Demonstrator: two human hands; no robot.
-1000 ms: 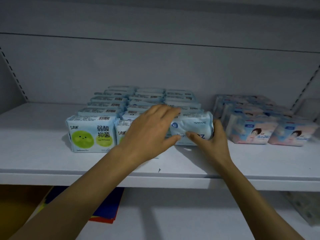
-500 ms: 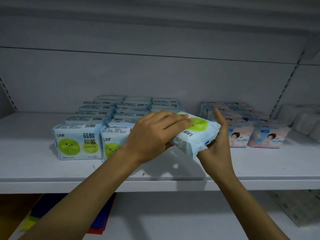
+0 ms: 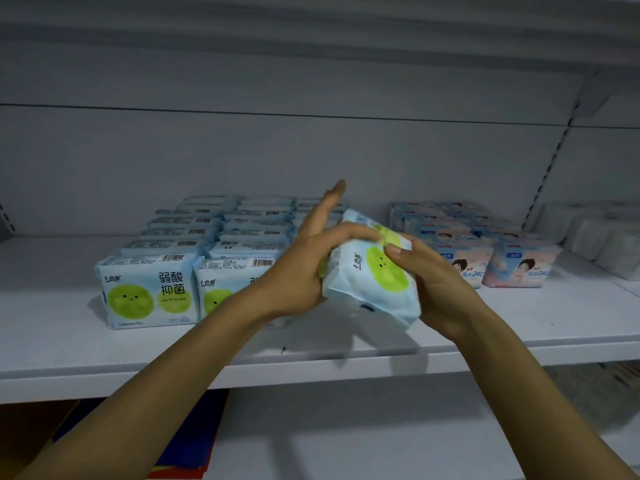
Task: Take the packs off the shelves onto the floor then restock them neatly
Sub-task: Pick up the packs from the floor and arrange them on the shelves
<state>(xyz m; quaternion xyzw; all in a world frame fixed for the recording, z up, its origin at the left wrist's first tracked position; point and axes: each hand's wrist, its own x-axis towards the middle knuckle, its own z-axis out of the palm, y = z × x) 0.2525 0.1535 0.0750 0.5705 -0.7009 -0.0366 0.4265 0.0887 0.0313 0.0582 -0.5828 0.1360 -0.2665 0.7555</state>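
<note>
A light-blue pack with green circles (image 3: 372, 282) is tilted in the air just above the white shelf (image 3: 311, 368). Both hands hold it. My left hand (image 3: 298, 271) grips its left end with fingers curled over the top and one finger sticking straight up. On the right end, my right hand (image 3: 436, 285) wraps round with the thumb on the printed front. Several matching packs (image 3: 149, 292) stand in neat rows on the shelf to the left, partly hidden behind my left hand.
Pink-and-blue packs (image 3: 516, 268) stand in rows on the shelf to the right, with white packs (image 3: 606, 244) beyond them at the far right. A lower shelf (image 3: 346, 438) lies below, with a red-and-blue item (image 3: 194, 452) at its left.
The pack has been lifted off the shelf and turned so its green-circle front faces me. My right hand moved from behind it to gripping its right end.
</note>
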